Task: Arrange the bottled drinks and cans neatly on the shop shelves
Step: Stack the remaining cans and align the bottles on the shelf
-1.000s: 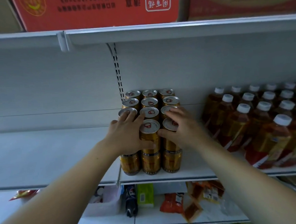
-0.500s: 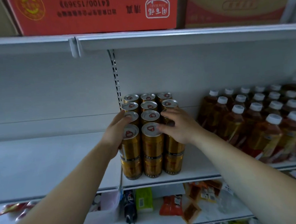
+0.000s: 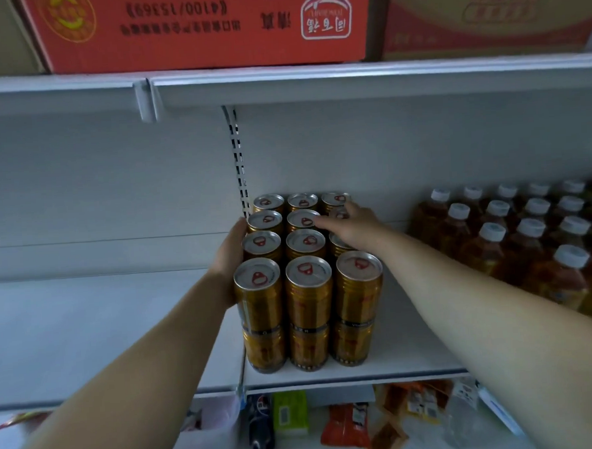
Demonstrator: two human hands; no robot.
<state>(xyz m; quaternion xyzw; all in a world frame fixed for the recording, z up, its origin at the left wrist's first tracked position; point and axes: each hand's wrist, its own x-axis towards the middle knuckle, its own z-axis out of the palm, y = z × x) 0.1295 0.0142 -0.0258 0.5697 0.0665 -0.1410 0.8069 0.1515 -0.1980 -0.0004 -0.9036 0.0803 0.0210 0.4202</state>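
Gold cans (image 3: 308, 292) with silver lids stand stacked two high on the white shelf (image 3: 415, 359), in three columns and several rows. My left hand (image 3: 231, 255) lies flat against the left side of the block, beside the second and third rows, with its fingers reaching toward the back. My right hand (image 3: 356, 226) rests on top of the right column further back, its fingers stretched over the lids there. It hides part of those cans. Neither hand grips a can.
Amber bottles (image 3: 529, 246) with white caps fill the shelf to the right. Left of the cans is bare shelf (image 3: 87, 321). Red cartons (image 3: 195, 27) sit on the shelf above. The shelf below holds snack packets (image 3: 346, 427) and a dark bottle (image 3: 260, 428).
Both hands have slid from the front cans toward the back. The left went from covering the front can tops to the block's left side; the right moved onto the rear right lids.
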